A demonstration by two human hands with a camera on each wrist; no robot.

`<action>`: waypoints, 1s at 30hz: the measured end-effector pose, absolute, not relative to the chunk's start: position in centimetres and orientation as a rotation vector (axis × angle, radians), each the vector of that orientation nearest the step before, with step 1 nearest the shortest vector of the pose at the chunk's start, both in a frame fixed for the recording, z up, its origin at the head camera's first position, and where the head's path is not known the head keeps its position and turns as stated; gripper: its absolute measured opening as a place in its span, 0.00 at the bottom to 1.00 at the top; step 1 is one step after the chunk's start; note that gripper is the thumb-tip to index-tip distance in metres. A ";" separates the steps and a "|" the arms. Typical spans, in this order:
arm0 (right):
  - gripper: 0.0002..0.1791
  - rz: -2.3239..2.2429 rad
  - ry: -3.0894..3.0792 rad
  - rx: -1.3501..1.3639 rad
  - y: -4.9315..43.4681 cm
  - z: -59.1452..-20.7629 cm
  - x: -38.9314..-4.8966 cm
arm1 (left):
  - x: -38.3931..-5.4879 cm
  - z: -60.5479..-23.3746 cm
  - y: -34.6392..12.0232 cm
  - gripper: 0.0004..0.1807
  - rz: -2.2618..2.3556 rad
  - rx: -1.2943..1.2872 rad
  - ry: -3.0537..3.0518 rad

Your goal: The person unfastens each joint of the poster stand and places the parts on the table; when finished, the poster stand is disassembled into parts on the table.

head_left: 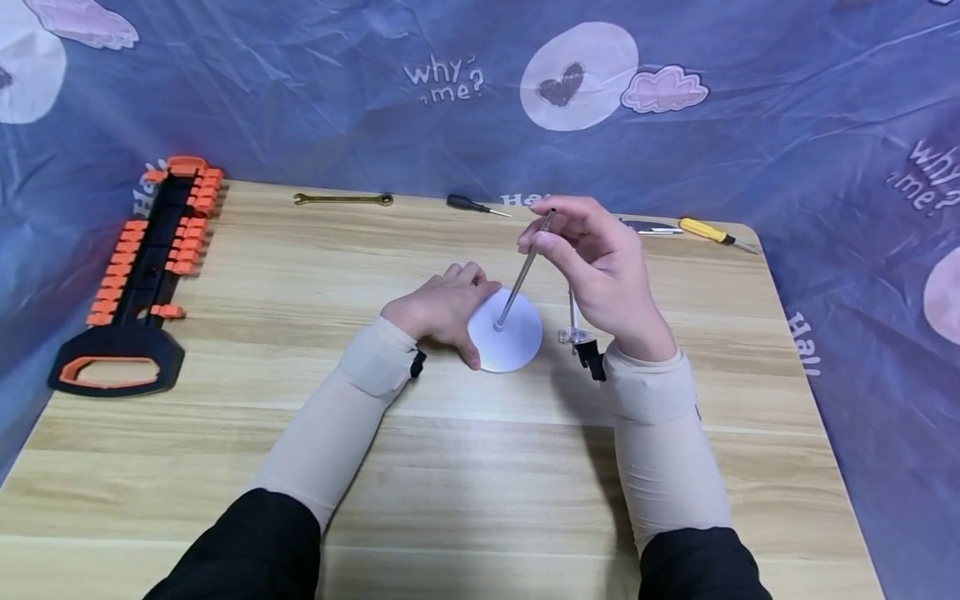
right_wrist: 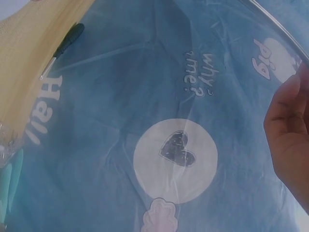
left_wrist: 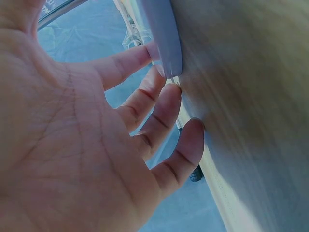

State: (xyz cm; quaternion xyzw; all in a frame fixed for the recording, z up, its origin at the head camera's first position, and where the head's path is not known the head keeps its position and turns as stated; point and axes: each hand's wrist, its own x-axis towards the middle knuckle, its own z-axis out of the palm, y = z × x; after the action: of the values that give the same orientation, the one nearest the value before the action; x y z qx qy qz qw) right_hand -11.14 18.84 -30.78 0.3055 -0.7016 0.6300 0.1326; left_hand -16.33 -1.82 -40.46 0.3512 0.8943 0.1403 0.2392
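Note:
A white round base [head_left: 517, 346] lies on the table with a thin metal rod [head_left: 525, 271] rising from its middle, tilted to the right. My left hand [head_left: 446, 308] holds the base's left rim, thumb at the near side and fingers at the far side. In the left wrist view, the fingers reach the edge of the base [left_wrist: 166, 43]. Near the rod's top, my right hand [head_left: 596, 267] pinches it between thumb and fingers. The right wrist view shows part of that hand [right_wrist: 289, 130] at the rod [right_wrist: 275, 24].
A clear plastic piece with a thin upright rod [head_left: 573, 335] stands beside the right wrist. Along the back edge lie a wrench [head_left: 343, 199], a black screwdriver [head_left: 468, 204] and a yellow-handled screwdriver [head_left: 708, 232]. A black and orange rack [head_left: 153, 258] lies at the left.

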 end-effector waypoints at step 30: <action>0.03 1.746 -1.860 0.720 17.8 -30.4 -10.8 | -16.3 -40.4 -1.8 0.71 0.376 0.947 2.451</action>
State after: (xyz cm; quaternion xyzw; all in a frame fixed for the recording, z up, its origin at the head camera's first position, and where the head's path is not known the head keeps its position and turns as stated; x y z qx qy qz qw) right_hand -10.76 17.78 -30.40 0.2635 -0.6807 0.6389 0.2429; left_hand -16.31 -1.79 -40.42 0.3462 0.8961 0.1376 0.2414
